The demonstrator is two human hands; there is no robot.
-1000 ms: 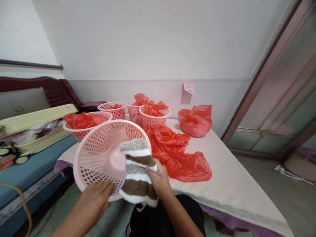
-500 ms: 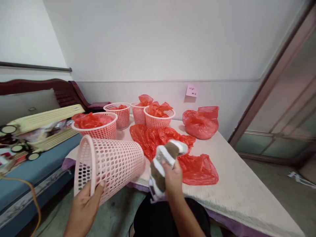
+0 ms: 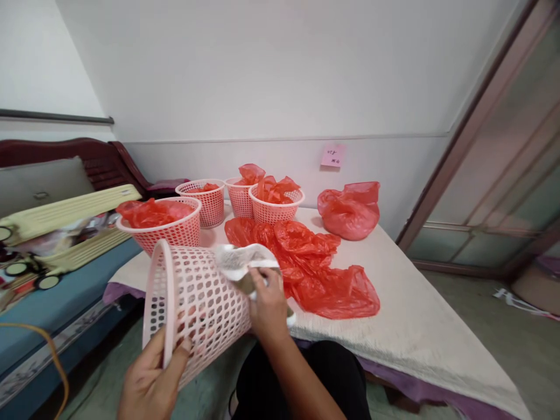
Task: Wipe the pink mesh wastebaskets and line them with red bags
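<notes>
A pink perforated plastic basket (image 3: 205,297) lies tipped on its side in the air, its open mouth facing left. My left hand (image 3: 153,370) is closed on its rim, thumb outside and fingers at the inner side. In my right hand (image 3: 268,303) is a brown-and-white striped cloth (image 3: 247,259), bunched in the fingers and laid against the basket's outer wall towards its base. Just beyond that hand, crumpled red plastic bags (image 3: 315,268) are spread over the covered table (image 3: 420,338).
Several pink baskets (image 3: 276,211) with red bags in them stand at the back and left of the table. A puffed red bag (image 3: 350,213) sits at the back right. An open cream suitcase (image 3: 74,207) lies on the blue bed at left. A pink note (image 3: 332,156) is on the wall.
My right hand has carried the cloth left, from above the red bags onto the basket's side. The basket, still held by the rim, has shifted slightly. The view has turned a little right.
</notes>
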